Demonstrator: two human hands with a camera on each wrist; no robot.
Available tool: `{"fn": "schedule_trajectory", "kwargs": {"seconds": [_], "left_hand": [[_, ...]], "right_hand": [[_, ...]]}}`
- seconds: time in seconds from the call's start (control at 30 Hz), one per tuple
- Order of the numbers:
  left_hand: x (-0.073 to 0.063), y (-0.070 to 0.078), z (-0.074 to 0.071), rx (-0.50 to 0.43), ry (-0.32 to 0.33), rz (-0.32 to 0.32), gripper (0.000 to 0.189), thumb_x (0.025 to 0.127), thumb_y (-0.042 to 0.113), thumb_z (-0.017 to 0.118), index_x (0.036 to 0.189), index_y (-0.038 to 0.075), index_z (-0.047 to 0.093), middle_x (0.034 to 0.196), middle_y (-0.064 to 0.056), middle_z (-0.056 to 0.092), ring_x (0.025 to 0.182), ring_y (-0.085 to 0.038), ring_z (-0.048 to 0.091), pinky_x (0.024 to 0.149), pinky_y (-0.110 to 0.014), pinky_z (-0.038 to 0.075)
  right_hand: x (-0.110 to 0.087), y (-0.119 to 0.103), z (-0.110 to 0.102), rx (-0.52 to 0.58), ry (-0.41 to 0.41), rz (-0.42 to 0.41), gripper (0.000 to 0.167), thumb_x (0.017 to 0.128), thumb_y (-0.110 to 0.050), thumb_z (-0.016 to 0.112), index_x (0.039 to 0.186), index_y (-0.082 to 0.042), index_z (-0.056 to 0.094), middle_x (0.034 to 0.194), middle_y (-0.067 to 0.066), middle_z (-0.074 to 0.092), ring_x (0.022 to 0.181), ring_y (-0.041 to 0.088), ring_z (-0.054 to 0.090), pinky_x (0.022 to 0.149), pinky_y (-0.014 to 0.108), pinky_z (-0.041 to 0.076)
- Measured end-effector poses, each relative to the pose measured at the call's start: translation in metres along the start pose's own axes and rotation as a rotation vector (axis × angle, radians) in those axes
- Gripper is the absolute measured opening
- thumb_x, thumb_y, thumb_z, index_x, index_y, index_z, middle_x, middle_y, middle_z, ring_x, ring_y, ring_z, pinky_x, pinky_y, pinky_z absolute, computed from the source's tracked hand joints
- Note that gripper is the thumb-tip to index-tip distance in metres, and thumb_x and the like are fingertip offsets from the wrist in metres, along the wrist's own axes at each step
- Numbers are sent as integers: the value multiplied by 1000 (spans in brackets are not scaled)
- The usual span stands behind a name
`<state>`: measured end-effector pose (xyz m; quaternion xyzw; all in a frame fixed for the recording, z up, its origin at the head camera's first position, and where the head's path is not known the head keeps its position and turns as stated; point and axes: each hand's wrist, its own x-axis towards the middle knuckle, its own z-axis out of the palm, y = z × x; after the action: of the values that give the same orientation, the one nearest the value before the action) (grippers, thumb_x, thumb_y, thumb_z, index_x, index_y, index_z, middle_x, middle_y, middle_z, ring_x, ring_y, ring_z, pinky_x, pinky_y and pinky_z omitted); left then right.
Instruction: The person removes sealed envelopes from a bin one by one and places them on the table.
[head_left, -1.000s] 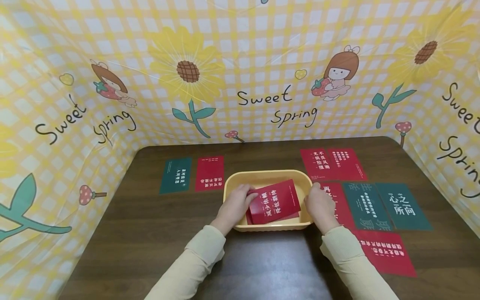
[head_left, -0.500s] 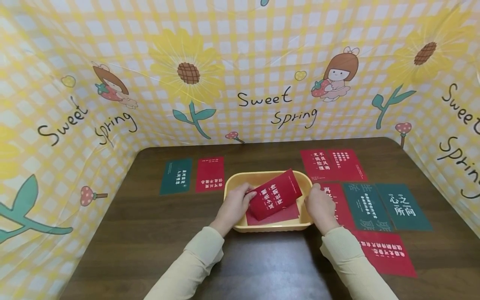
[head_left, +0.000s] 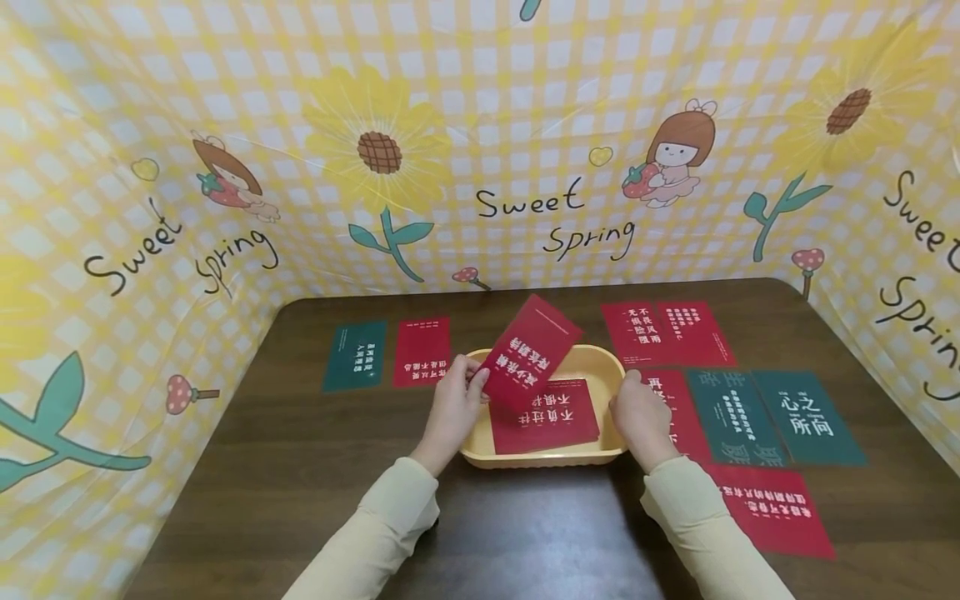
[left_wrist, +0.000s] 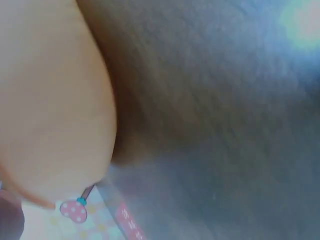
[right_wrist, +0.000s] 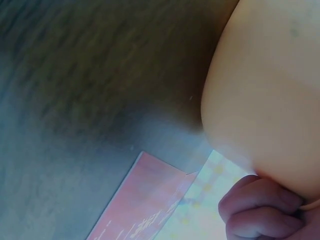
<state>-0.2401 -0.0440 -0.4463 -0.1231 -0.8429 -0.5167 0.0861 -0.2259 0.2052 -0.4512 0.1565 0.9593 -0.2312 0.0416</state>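
My left hand pinches one end of a red card with white lettering, between thumb and fingers. The card is tilted, raised above the left part of a yellow plastic tray. Inside the tray lie more red cards, the top one also printed in white; how many is hidden. At the tray's right end my right hand grips the rim. Its curled fingers show in the right wrist view. In the left wrist view the palm fills the left side, and the held card is out of sight.
On the dark wooden table, a green card and a red card lie left of the tray. Right of it, several red and green cards lie in rows, including a green one. A checked yellow cloth stands behind.
My left hand has lifted the red card up and leftward out of the tray, turning it steeper and uncovering the lettered card beneath. The right hand has stayed on the tray.
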Motion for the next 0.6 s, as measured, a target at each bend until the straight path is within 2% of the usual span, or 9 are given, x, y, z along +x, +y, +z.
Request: {"fn": "schedule_trajectory", "kwargs": {"seconds": [0.2,0.33,0.47,0.6], "left_hand": [[1,3,-22,69,40,-32,14,97,4,57,104,-3,47,91,-18,58,72,-26,66,66,-35,57],[0,5,-41,57,116,-47,15,98,3,56,105,-5,46,90,-21,58,72,-31,66,67,-41,57],[-2,1,-57,16,199,-92,15,98,1,53,106,-8,44,90,-24,57,73,-36,67,70,-45,57],[-9,-4,-69,8,210,-178,19,100,4,52,111,-7,42,96,-23,55,78,-34,67,75,-44,56]], "right_hand": [[0,1,0,1,2,1,31,88,-4,60,106,12,41,86,29,58,81,43,62,77,59,50],[1,0,-2,-6,-5,-1,27,90,-5,57,105,11,41,85,30,59,81,44,62,76,59,50],[1,0,-3,-11,-10,-4,25,91,-5,55,104,11,41,86,31,59,82,45,62,75,58,50],[0,-1,-2,-11,-8,-13,24,91,-4,53,104,12,41,86,32,59,84,46,62,74,58,50]]}}
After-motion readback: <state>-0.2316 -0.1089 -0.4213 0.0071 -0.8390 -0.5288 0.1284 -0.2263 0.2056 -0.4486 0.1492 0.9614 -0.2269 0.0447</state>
